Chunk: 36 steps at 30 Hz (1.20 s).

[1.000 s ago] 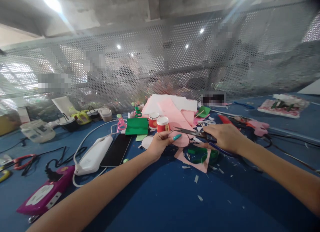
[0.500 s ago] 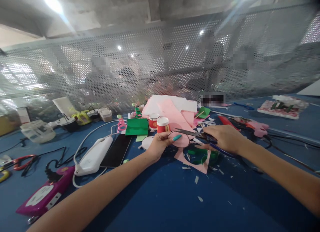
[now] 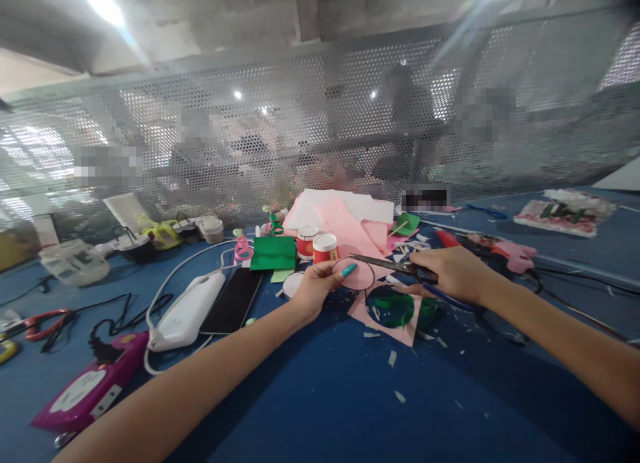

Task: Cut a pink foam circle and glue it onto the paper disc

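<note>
My left hand (image 3: 316, 286) pinches a round pink paper disc (image 3: 359, 276) with a dark drawn outline, thumb on top. My right hand (image 3: 453, 272) is closed on the handles of a pair of scissors (image 3: 387, 264). Their blades point left and reach the disc's upper edge. Under both hands lies a pink sheet with a round hole (image 3: 393, 316), green paper strips (image 3: 400, 308) showing through it. Two small red cups with white lids (image 3: 325, 247) stand just behind my left hand, beside a folded green card (image 3: 274, 252).
A blue table (image 3: 320, 396) strewn with paper scraps. A stack of pink and white sheets (image 3: 345, 216) lies behind the cups. At left are a black phone (image 3: 233, 300), a white power bank (image 3: 187, 311) with cable, a magenta device (image 3: 83, 391) and red-handled pliers (image 3: 43, 322). A perforated metal screen (image 3: 320, 130) closes the back.
The pink disc and my left hand have shifted slightly left and up. The scissors have closed in on the disc's top edge.
</note>
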Each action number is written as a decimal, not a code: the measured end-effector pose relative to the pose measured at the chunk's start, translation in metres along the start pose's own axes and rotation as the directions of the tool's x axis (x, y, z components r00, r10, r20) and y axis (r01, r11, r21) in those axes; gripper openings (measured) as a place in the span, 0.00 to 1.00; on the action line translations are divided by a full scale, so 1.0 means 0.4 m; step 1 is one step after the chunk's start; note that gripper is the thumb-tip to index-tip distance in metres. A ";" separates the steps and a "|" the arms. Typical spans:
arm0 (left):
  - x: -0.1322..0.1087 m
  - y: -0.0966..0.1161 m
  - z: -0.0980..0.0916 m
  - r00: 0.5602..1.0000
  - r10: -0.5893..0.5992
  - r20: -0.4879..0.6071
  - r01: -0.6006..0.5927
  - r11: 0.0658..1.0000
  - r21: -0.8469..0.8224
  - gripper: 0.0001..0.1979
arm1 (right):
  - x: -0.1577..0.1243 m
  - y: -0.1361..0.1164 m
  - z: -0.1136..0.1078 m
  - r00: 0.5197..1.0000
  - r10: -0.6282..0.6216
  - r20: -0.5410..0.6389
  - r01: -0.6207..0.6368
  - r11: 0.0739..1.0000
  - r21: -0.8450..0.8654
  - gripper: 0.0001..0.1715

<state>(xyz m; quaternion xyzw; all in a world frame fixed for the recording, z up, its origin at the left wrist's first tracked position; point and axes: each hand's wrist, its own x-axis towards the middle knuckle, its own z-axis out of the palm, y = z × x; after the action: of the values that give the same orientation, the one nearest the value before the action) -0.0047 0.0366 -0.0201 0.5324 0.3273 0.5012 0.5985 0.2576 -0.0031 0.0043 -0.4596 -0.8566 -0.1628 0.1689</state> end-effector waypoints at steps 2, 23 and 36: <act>0.002 -0.002 -0.002 0.999 0.000 0.043 0.000 1.000 0.001 0.15 | 0.000 0.000 0.001 1.000 0.002 -0.004 -0.002 1.000 0.004 0.22; -0.002 0.003 -0.001 0.996 0.035 0.088 -0.034 0.999 -0.011 0.12 | 0.001 -0.001 -0.015 1.000 -0.027 0.011 0.027 0.998 0.057 0.23; -0.004 0.004 0.002 0.996 0.022 0.084 -0.020 1.000 -0.022 0.14 | 0.003 -0.002 -0.019 0.998 -0.012 0.055 0.011 1.000 0.017 0.21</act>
<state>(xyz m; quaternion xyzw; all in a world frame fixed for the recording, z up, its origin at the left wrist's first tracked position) -0.0049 0.0349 -0.0187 0.5499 0.2909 0.4881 0.6122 0.2575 -0.0060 0.0115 -0.4574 -0.8649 -0.1442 0.1482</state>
